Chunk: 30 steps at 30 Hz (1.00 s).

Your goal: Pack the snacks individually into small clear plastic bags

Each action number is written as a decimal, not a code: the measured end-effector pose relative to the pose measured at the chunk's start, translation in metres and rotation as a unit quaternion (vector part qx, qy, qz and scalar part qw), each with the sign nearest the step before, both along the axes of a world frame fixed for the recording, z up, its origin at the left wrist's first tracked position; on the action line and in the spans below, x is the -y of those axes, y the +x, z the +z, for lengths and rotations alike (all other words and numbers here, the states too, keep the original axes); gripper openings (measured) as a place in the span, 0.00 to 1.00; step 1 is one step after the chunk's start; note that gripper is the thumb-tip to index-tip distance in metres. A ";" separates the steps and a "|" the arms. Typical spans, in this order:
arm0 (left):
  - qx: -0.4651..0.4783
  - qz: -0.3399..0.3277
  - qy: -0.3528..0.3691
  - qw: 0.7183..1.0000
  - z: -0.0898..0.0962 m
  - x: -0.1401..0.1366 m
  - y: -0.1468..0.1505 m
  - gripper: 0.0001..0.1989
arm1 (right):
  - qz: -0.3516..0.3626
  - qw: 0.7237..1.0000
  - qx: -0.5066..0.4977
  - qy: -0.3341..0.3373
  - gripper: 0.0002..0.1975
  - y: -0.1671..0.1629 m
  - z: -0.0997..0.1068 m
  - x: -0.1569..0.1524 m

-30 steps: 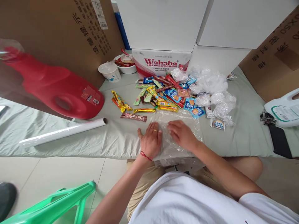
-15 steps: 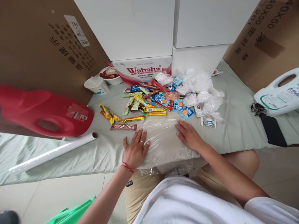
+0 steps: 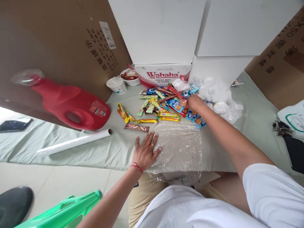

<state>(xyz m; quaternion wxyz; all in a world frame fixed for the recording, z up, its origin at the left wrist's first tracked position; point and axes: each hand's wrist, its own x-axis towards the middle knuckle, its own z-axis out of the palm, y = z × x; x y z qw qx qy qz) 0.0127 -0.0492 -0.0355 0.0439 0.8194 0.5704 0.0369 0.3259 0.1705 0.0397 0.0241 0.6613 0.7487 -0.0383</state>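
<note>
My left hand (image 3: 145, 152) lies flat with fingers spread, pressing the left side of a sheet of clear plastic film (image 3: 178, 144). The film is spread on the cloth and hangs over the front edge. My right hand (image 3: 194, 104) reaches into the right part of a snack pile, its fingers curled downward. Beside its fingertips is a clear-wrapped biscuit (image 3: 183, 102); what the fingers grip is hidden. Around it lie blue biscuit packets (image 3: 176, 105), yellow-wrapped bars (image 3: 169, 116) and green-wrapped sticks (image 3: 142, 107). A brown-wrapped bar (image 3: 136, 127) lies just beyond my left fingers.
Crumpled clear film (image 3: 217, 91) is heaped right of the pile. A film roll (image 3: 76, 142) and a red jug (image 3: 78, 107) are at left. A paper cup (image 3: 117, 85) and a bowl (image 3: 132, 81) stand near the Wahaha box (image 3: 163, 74). A white jug (image 3: 294, 118) is at right.
My right hand has left the film and moved forward into the snack pile. My left hand stays flat on the film's left side. The view has shifted, showing more of the left.
</note>
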 end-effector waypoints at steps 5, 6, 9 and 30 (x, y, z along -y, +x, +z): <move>0.013 0.001 -0.003 1.000 0.002 0.000 0.001 0.32 | 0.001 0.998 0.041 0.039 0.19 0.002 -0.006 0.009; 0.017 0.002 -0.003 1.000 0.002 0.000 0.001 0.32 | 0.006 0.997 0.048 0.054 0.19 0.004 -0.009 0.014; 0.026 0.002 -0.004 1.000 0.001 0.000 0.001 0.32 | 0.020 0.996 0.057 0.058 0.22 0.011 -0.015 0.027; 0.046 0.004 0.006 0.999 -0.003 0.000 0.001 0.32 | 0.137 0.968 -0.210 0.032 0.16 -0.055 -0.025 0.233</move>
